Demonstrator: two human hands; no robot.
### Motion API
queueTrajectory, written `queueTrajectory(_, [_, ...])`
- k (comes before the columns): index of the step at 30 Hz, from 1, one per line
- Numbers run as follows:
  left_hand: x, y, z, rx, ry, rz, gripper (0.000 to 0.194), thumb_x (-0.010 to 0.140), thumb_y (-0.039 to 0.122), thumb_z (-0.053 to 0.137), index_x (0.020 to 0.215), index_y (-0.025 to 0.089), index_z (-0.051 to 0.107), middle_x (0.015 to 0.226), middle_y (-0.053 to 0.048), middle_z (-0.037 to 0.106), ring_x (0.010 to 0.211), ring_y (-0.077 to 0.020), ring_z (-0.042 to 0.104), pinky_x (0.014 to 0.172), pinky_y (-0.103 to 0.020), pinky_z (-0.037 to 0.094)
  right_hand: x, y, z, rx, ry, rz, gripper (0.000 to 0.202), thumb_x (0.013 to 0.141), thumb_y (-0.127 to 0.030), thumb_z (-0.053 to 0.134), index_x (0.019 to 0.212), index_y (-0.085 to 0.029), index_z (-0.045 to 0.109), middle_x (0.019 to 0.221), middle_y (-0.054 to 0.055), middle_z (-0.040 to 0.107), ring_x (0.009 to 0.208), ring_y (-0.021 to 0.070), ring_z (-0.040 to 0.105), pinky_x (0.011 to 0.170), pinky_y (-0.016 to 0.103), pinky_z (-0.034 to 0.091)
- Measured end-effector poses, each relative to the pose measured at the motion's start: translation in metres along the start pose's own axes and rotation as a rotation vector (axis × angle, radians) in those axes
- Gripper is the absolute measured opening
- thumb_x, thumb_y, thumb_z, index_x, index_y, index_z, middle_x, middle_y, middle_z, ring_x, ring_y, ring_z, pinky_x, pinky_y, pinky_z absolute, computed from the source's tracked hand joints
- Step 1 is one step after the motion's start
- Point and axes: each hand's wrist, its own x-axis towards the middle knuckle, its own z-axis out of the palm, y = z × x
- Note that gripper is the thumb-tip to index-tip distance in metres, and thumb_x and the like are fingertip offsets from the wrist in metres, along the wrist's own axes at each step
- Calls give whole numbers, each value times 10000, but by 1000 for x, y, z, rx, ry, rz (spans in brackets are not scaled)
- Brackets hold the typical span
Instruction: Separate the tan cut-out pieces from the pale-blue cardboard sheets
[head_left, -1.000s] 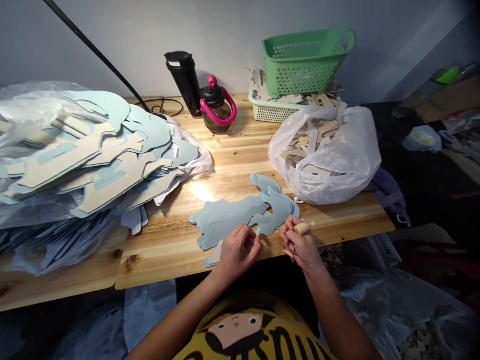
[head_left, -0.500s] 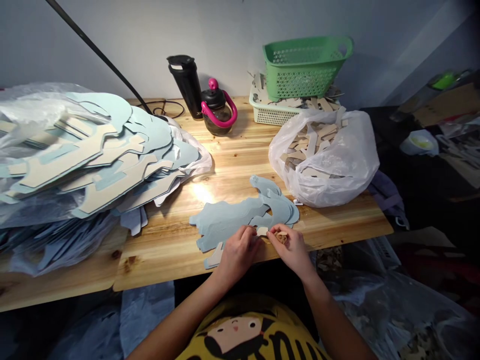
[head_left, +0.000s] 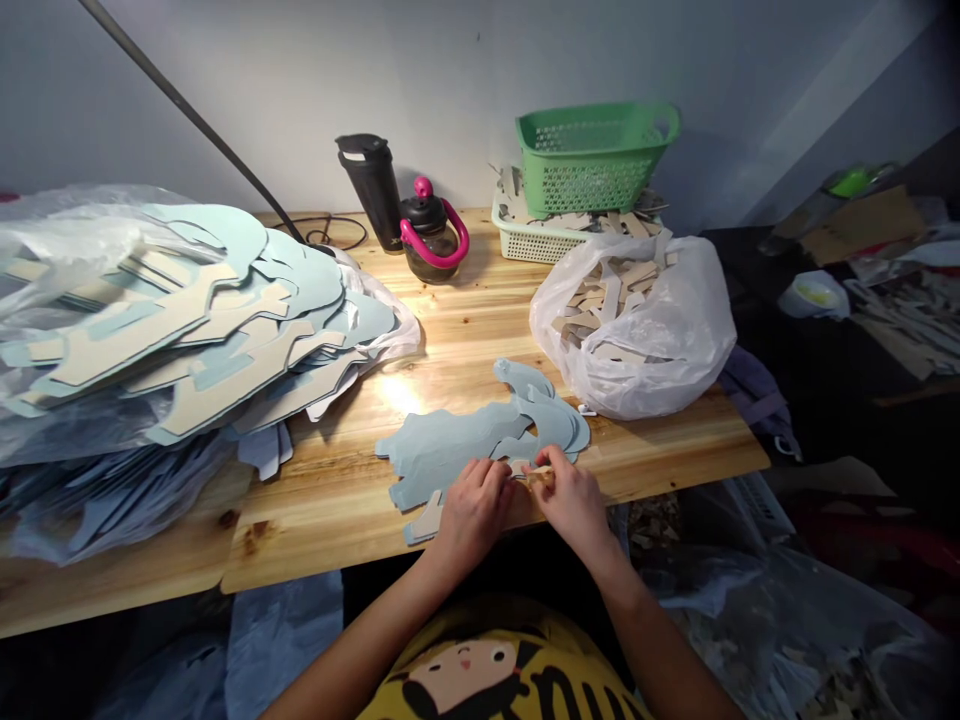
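A pale blue flat cut-out (head_left: 457, 440) with wavy edges lies on the table, with more curved blue cut-outs (head_left: 551, 415) at its right end. In front of it is a narrower blue cut-out with a cream strip (head_left: 427, 517), partly hidden under my left hand (head_left: 478, 500). My left fingers are closed around the middle of that narrower piece. Just beyond them a cream part (head_left: 517, 467) shows. My right hand (head_left: 571, 497) pinches a small tan scrap (head_left: 541, 479) at this cream part, close to my left fingertips.
At left, plastic bags hold stacked blue and cream cut-outs (head_left: 187, 330). A white plastic bag of tan scraps (head_left: 637, 330) stands at right. Behind are a green basket (head_left: 596, 170) on a pale basket (head_left: 540, 245), a black tumbler (head_left: 371, 190) and a pink-handled bottle (head_left: 431, 240).
My right hand has turned slightly, and its fingers now pinch the tan scrap higher up. My left hand stays nearly in place. The view has tilted slightly.
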Motion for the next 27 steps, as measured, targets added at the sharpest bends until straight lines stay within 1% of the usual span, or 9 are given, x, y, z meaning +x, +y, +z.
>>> queueTrajectory(3, [1,4,-4,82,20,58,65,921,160,525,957,153,579,904,-61,622,856,-203,541,784,-328,470,0,6,-11,-63,-8,-54,177,803,-159,539,968,-193,592,739,24,641,651,157,578,591,223,266])
queueTrajectory(8, [-7,2,-3,152,62,77,215,910,109,513,1116,146,559,899,-66,606,795,-187,549,720,-309,463,20,30,-60,-57,344,-62,212,893,-367,534,954,-208,659,731,36,653,602,156,561,598,238,323])
queueTrajectory(11, [-8,-1,-2,119,57,59,243,897,106,527,1134,155,547,1017,-78,614,837,-182,574,738,-302,483,61,31,-95,-197,447,-77,223,871,-319,549,1029,-219,672,793,47,674,683,176,592,643,246,353])
queueTrajectory(15, [-10,1,-4,102,-57,92,298,851,204,637,1135,159,558,1086,-79,631,920,-231,577,782,-366,506,134,13,-115,-444,401,-28,441,819,-165,549,1250,-226,617,865,94,681,761,202,618,665,254,368])
queueTrajectory(19, [-24,4,-9,106,-77,131,465,797,379,725,1170,152,568,1203,-106,607,1005,-268,561,834,-410,499,177,1,-105,-512,285,-70,370,824,-107,490,1125,-193,687,865,127,678,795,215,633,692,262,398])
queueTrajectory(21, [-34,2,-14,138,-82,162,470,832,392,690,1214,152,558,1254,-114,587,1011,-262,557,830,-401,492,180,0,-98,-402,377,-109,316,825,-124,498,1055,-174,711,885,127,682,816,214,635,708,264,415])
queueTrajectory(22, [-40,1,-17,163,-91,181,440,864,358,656,1242,159,550,1274,-114,578,1004,-254,557,820,-393,486,178,1,-96,-292,483,-134,293,832,-150,511,1045,-170,711,908,121,686,822,210,633,718,267,426])
queueTrajectory(25, [-53,-6,-30,205,-128,258,373,935,210,526,1307,189,526,1261,-97,585,963,-225,554,824,-380,464,163,4,-93,174,881,-209,240,878,-311,553,952,-128,689,908,117,680,794,178,622,751,274,464])
queueTrajectory(27, [-58,-14,-38,199,-118,273,361,952,166,465,1307,177,527,1159,-90,618,918,-212,548,825,-378,453,153,4,-95,523,1021,-200,322,871,-426,579,812,-113,621,776,92,638,696,142,589,688,254,475])
